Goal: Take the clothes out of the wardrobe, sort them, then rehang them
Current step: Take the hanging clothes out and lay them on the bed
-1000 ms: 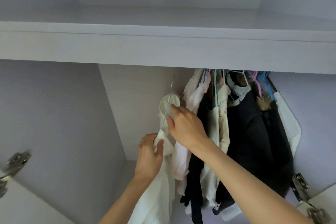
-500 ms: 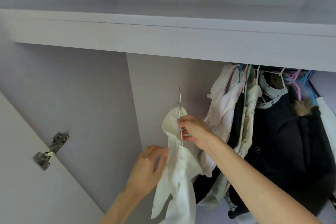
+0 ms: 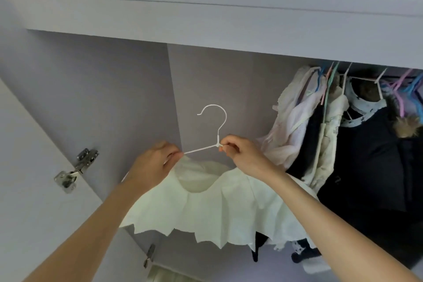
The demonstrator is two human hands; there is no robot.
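Note:
A white wire hanger [image 3: 215, 126] is off the rail and held up in front of the wardrobe, its hook free in the air. My right hand [image 3: 242, 155] pinches the hanger at its neck. My left hand [image 3: 153, 165] grips the hanger's left arm together with the shoulder of a cream-white garment [image 3: 206, 210]. The garment has a wide pointed collar and drapes below both hands, facing me. Several more clothes [image 3: 357, 144], white, cream and black, hang on coloured hangers at the right of the wardrobe.
The wardrobe's top shelf edge [image 3: 229, 30] runs across above the hook. An open door with a metal hinge [image 3: 75, 169] stands at the left. The wardrobe's grey back wall [image 3: 229, 80] lies behind the hanger.
The hanger has turned from edge-on to face me and come away from the rail. My left hand rose from the garment's body to the hanger's left arm. The garment spread out wide.

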